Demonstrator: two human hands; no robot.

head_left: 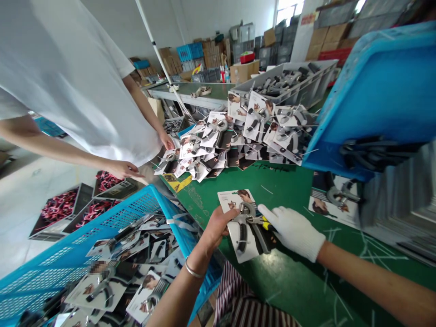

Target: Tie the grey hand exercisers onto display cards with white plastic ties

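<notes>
My bare left hand (216, 227) grips the left edge of a white printed card (250, 250), thumb on top. Fastened to this card is a clipper (242, 237) with grey-black handles and a metal head, like a pet nail clipper. In a white knitted glove, my right hand (295, 230) is closed around small cutting pliers (266, 223) with yellow and black handles. The pliers' jaws lie against the clipper near its metal head. Just beyond the card, many carded clippers (218, 131) are heaped on the green table (282, 186).
A blue perforated crate (160, 204) with carded clippers stands at lower left. A tilted blue bin (381, 91) holds dark clippers at right, beside stacked cards (391, 213). Behind the heap is a grey crate (306, 91). A co-worker in a white shirt (85, 81) stands at left.
</notes>
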